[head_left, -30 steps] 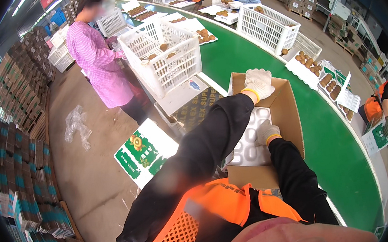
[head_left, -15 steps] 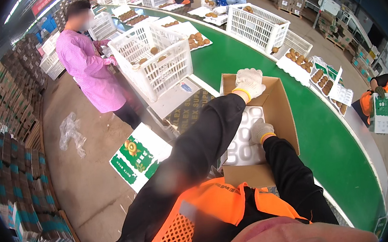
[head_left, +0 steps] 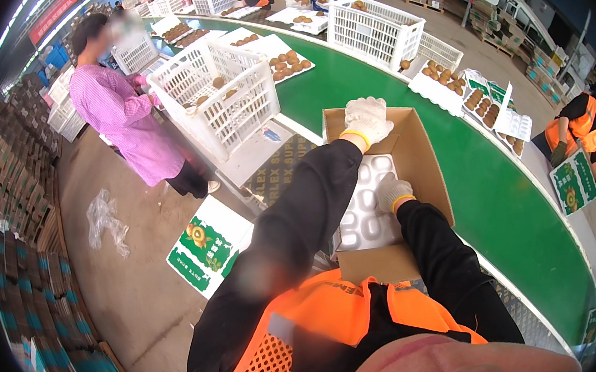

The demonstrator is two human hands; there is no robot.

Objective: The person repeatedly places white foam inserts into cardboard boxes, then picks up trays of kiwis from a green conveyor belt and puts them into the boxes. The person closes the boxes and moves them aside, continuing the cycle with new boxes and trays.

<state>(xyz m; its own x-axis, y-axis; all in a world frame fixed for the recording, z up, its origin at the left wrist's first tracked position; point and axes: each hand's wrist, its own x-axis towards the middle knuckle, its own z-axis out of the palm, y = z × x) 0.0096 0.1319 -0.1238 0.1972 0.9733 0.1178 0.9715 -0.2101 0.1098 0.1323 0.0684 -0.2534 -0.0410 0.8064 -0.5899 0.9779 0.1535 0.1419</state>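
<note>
An open brown cardboard box [head_left: 425, 166] lies on the edge of the green conveyor table [head_left: 500, 202]. Inside it sits a white moulded fruit tray [head_left: 365, 215] with empty cups. My left hand [head_left: 367, 120], in a white knit glove, rests on the far end of the box, over the tray's top edge. My right hand [head_left: 392, 193], also gloved, presses on the tray's right side. Both arms wear black sleeves under an orange vest.
A white plastic crate [head_left: 221, 100] with brown fruit stands to the left of the box. A person in a pink coat [head_left: 127, 123] stands beside it. Green-and-white flat cartons [head_left: 207, 248] lie on the floor. More crates and fruit trays [head_left: 461, 91] line the conveyor; stacked boxes [head_left: 11, 185] fill the left.
The view has shifted slightly. My hands stay on the tray in the box, with my left hand still at the far end and my right hand pushing the tray down.
</note>
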